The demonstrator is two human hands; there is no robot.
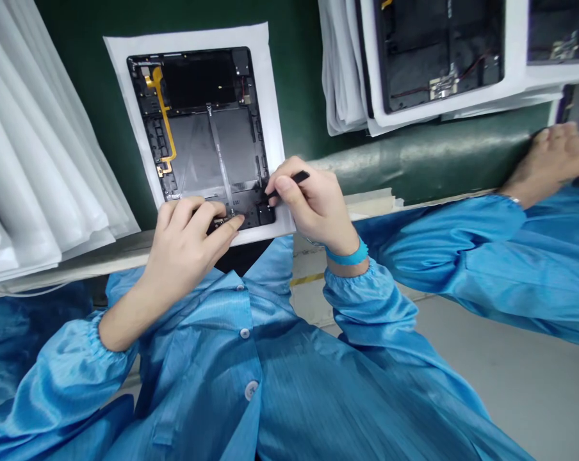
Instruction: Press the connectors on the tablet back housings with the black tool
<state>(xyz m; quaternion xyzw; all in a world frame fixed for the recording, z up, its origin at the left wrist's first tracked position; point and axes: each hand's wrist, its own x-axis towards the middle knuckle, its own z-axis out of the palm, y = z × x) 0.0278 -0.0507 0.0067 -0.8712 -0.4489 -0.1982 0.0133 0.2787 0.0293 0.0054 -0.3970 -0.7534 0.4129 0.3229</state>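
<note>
An opened black tablet housing (193, 153) lies on a white sheet (275, 121) in front of me. Along its left side runs an orange flex cable (167, 128), and a pale ribbon strip (217, 150) crosses its middle. My left hand (186, 240) rests over the near edge, with thumb and fingertips closed about a small circuit board (217, 223), partly hidden by the fingers. Between the thumb and fingers of my right hand (313, 202) is a slim black tool (300, 177). Its tip points at the housing's near right corner; the exact contact is hidden.
White sheets (34, 141) are stacked at the left. More tablet housings (438, 48) on white sheets lie at the upper right of the green mat (299, 77). A co-worker's hand (549, 160) and blue sleeve are at the right, by the table edge.
</note>
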